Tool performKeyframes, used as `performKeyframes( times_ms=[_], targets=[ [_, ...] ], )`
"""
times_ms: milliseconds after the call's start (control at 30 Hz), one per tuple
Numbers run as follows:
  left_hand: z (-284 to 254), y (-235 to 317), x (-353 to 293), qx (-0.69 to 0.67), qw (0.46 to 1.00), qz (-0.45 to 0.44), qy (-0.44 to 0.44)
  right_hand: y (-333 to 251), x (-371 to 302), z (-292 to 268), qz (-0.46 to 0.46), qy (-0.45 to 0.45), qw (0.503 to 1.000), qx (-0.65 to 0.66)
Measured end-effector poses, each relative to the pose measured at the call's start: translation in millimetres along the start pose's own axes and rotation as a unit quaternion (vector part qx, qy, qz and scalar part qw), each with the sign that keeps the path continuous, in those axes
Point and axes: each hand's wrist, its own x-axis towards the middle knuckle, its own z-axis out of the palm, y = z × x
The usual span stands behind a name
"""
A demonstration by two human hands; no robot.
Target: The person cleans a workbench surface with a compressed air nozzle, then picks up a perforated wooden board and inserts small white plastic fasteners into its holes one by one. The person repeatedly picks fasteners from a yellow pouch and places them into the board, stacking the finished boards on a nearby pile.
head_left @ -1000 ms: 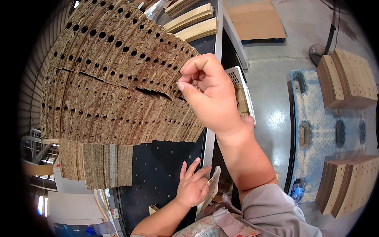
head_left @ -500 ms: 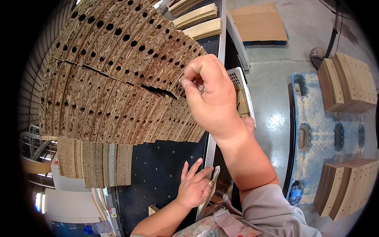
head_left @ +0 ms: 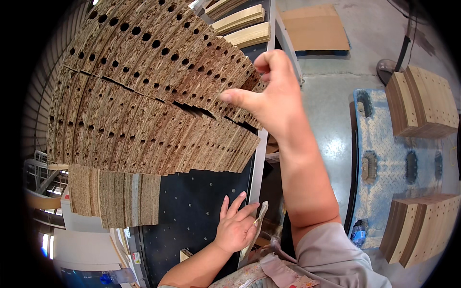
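Note:
A big stack of brown chipboard panels [head_left: 144, 101] with rows of round holes stands on edge, fanned out, on a dark perforated table [head_left: 192, 216]. My right hand [head_left: 269, 101] is raised at the stack's right edge. Its fingers are curled in and the thumb sticks out to the left, with the tip against the panel edges. My left hand [head_left: 235, 228] lies low on the dark table with its fingers spread. A thin pale strip [head_left: 256, 225] stands just beside its thumb; I cannot tell if the hand holds it.
A shorter bundle of panels [head_left: 115, 197] hangs below the big stack. Pale boards [head_left: 242, 26] lie at the top. Right of the table are a grey floor, a metal tread-plate pallet [head_left: 384, 158], two panel stacks [head_left: 422, 101] [head_left: 422, 230] and a cardboard sheet [head_left: 314, 29].
My right hand has opened from a pinch on the panel corner, turned, and pushed its thumb out to the left along the panel edges. My left hand has stayed in place.

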Motion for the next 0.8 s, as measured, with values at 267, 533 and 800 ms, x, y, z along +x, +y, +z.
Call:
performKeyframes(
  times_ms=[267, 533, 800],
  targets=[
    [1.8, 2.1, -2.3, -0.012, 1.0, 0.0, 0.018, -0.3, -13.3, -18.9, 0.194, 0.011, 0.972, 0.132],
    [5.3, -17.4, -3.3, -0.164, 0.985, -0.006, 0.055, -7.3, -169.6, -74.3, 0.267, -0.144, 0.935, 0.186],
    [-26.3, 50.5, -65.4, -0.367, 0.929, -0.028, 0.031, -103.5, -214.3, -124.7, -0.018, -0.29, 0.956, -0.039]
  ],
)
